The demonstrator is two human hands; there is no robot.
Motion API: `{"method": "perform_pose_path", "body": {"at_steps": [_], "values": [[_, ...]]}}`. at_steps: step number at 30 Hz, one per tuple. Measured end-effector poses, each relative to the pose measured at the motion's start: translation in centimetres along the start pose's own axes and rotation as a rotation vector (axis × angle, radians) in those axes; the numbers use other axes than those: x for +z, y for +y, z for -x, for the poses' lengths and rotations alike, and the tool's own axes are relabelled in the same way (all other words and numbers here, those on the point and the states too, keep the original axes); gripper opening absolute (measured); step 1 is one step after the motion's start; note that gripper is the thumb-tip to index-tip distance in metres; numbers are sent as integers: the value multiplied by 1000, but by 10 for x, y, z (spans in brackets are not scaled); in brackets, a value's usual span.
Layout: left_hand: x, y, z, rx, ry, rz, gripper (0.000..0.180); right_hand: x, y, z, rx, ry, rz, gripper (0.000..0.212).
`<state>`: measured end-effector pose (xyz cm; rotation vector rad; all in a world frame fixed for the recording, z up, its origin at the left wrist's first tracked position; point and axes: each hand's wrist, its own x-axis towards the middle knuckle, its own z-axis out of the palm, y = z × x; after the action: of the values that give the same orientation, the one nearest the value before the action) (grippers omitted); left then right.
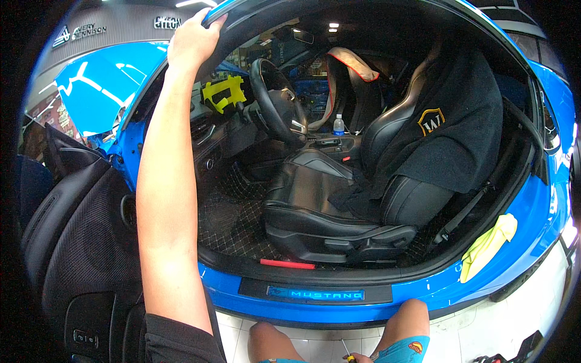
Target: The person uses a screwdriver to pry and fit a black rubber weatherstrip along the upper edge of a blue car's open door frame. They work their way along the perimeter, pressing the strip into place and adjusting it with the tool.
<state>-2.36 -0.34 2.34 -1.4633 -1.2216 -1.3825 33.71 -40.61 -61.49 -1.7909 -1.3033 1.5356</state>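
Observation:
My left arm reaches up to the top of the blue car's open doorway. There my left hand [192,41] is closed over the roof edge [218,12], its fingertips partly hidden behind the frame. At the lower edge, between my knees, my right hand [362,359] is closed round a screwdriver [345,347] with a thin metal shaft and a yellow handle; most of this hand is cut off. In front of me lies the door sill plate [315,294]. Past it stands the black driver's seat [315,187], a dark cloth [454,121] draped over its backrest.
The open door [78,236] is at my left. A red strip [287,264] lies along the inner sill, and a yellow-green cloth [489,248] on the rear sill. The steering wheel [275,100], yellow tape [224,94] on the dashboard and a water bottle [338,125] are inside.

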Motion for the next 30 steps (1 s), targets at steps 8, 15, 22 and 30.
{"method": "perform_pose_path", "body": {"at_steps": [8, 15, 22, 30], "values": [[0, 2, 0, -7, -2, -8, 64, -1, -1, -1, 1, -6, -24, 32], [0, 2, -3, 0, 4, -3, 65, -2, 0, -6, -21, -1, -24, 31], [-1, 3, -5, -27, -21, -11, 62, -1, 2, -6, -14, 1, -22, 31], [5, 2, 1, 18, 79, -20, 59, -2, 1, -6, 4, -33, -51, 31]]}}
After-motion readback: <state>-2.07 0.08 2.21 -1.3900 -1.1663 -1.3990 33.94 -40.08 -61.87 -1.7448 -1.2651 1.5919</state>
